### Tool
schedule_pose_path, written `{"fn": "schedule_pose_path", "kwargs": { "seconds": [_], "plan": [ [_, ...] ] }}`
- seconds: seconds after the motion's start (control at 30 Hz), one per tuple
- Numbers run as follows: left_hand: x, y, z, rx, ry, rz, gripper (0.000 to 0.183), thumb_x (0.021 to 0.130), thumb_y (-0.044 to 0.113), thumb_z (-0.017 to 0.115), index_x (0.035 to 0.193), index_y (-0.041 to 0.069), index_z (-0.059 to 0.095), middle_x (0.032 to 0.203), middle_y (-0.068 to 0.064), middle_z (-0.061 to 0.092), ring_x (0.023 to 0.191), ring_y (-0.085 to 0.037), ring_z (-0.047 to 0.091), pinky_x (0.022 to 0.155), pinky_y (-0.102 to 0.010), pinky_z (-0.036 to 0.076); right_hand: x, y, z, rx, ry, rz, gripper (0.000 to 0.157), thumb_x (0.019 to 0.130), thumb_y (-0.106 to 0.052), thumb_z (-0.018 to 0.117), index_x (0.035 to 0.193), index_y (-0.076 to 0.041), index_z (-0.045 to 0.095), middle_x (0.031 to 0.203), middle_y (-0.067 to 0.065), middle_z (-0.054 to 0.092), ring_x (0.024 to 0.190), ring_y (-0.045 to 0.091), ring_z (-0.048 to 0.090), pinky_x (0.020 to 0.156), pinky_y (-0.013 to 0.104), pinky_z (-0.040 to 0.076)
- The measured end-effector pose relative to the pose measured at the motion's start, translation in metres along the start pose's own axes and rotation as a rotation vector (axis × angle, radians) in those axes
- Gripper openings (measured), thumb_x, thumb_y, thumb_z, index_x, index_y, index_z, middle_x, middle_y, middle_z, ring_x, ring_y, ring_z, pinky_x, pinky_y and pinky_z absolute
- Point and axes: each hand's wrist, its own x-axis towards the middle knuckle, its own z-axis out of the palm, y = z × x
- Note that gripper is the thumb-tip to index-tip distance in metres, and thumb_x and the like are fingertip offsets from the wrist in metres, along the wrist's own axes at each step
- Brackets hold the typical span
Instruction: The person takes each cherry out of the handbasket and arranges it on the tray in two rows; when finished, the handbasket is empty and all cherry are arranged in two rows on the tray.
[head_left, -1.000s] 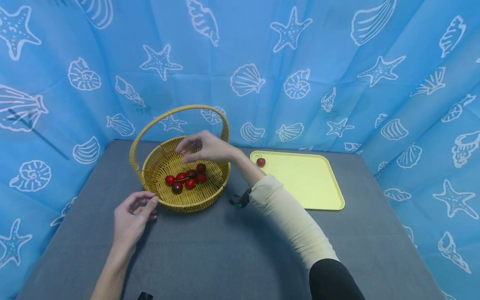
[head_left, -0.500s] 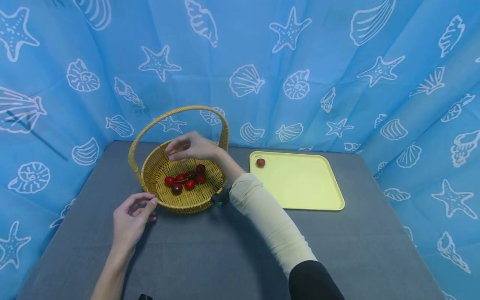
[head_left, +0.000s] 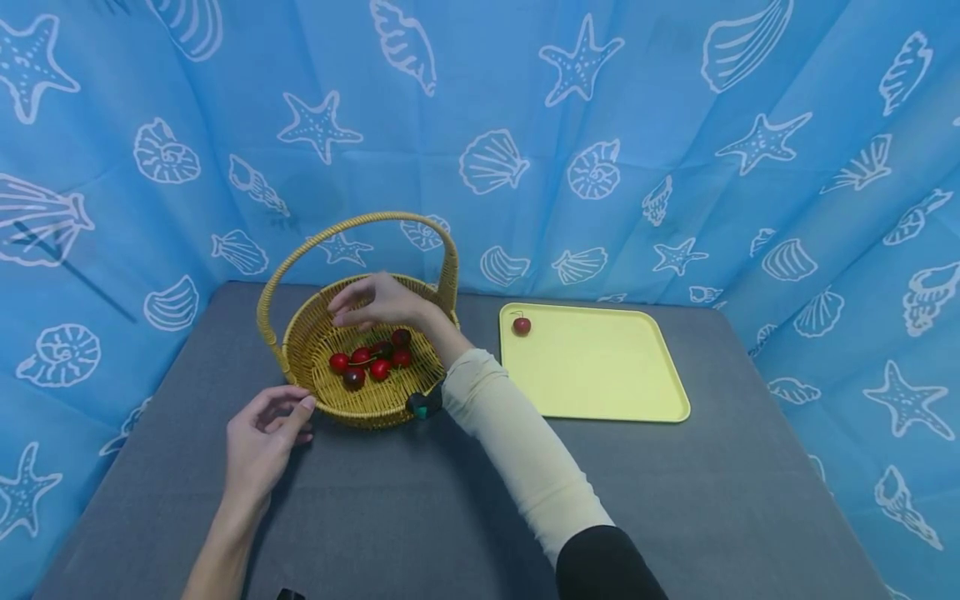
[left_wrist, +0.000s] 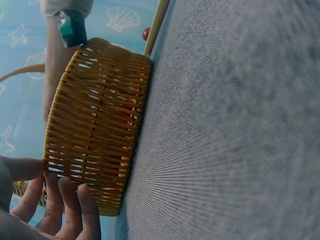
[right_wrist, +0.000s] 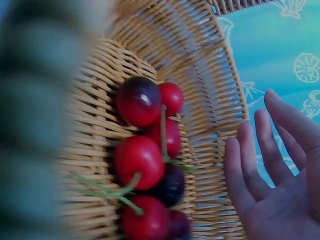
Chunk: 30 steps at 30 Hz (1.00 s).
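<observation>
A wicker basket (head_left: 330,407) with a tall arched handle stands at the left of the table, several red and dark cherries (head_left: 380,369) lying on its bottom. My left hand (head_left: 258,442) pinches the basket's near left rim between thumb and fingers; the left wrist view shows the other fingers against the woven side (left_wrist: 95,120). Over the basket's inside hovers my right hand (head_left: 381,302), above and apart from the cherries. In the right wrist view its fingers (right_wrist: 272,155) are loosely bent with nothing between them. Green stems show on some cherries (right_wrist: 140,162).
To the basket's right lies a yellow tray (head_left: 600,367) with one stemmed cherry (head_left: 521,326) in its far left corner. A grey cloth (head_left: 420,517) covers the table. Behind hangs a blue shell-print curtain (head_left: 480,83). The basket handle (head_left: 360,220) arches behind the right hand.
My right hand has moved left and slightly down over the basket, its forearm swinging left off the tray. The left hand, the basket and the cherries stay where they were.
</observation>
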Motion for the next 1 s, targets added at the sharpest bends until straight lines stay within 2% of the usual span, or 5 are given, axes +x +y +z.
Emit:
{"fn": "schedule_pose_path", "kwargs": {
  "seconds": [0.2,0.37,0.6,0.8,1.0],
  "plan": [
    [0.0,0.002,0.0,0.005,0.005,-0.004,0.028,0.104,0.021,0.076,0.125,0.003,0.07,0.096,0.01,0.073,0.08,-0.015,0.077,0.069,-0.026,0.068,0.002,-0.005,-0.003,0.026,-0.035,0.017,0.035,0.105,-0.011,0.073,0.136,0.003,0.069,0.125,0.013,0.075,0.13,0.039,0.068,0.107,0.056,0.062],
    [0.0,0.002,0.0,0.016,0.0,-0.001,0.029,0.104,0.021,0.076,0.126,0.003,0.07,0.094,0.014,0.072,0.08,-0.016,0.077,0.069,-0.026,0.068,0.003,0.003,0.0,0.003,-0.043,0.038,0.034,0.105,-0.011,0.072,0.136,0.003,0.069,0.127,0.015,0.075,0.129,0.039,0.069,0.107,0.053,0.063],
    [0.0,0.0,-0.001,0.017,-0.001,-0.006,0.029,0.104,0.023,0.076,0.125,0.005,0.07,0.095,0.014,0.072,0.081,-0.014,0.077,0.07,-0.025,0.068,0.004,0.017,0.009,-0.088,-0.091,0.098,0.033,0.104,-0.013,0.074,0.135,-0.002,0.073,0.126,0.012,0.078,0.12,0.029,0.074,0.099,0.038,0.066],
    [-0.001,0.0,-0.002,0.014,-0.008,-0.013,0.029,0.105,0.024,0.075,0.126,0.005,0.07,0.096,0.011,0.073,0.081,-0.015,0.077,0.07,-0.025,0.068,0.006,0.021,0.017,-0.183,-0.169,0.092,0.033,0.101,-0.011,0.078,0.133,-0.004,0.073,0.133,0.013,0.077,0.121,0.02,0.074,0.1,0.021,0.06],
    [0.0,0.001,-0.002,0.021,-0.014,-0.022,0.03,0.105,0.027,0.075,0.126,0.007,0.07,0.099,0.008,0.074,0.082,-0.015,0.076,0.071,-0.025,0.068,0.01,0.02,0.026,-0.208,-0.25,0.089,0.038,0.101,-0.012,0.079,0.137,-0.003,0.071,0.138,0.013,0.075,0.125,0.02,0.072,0.101,0.018,0.058]
  ]
}}
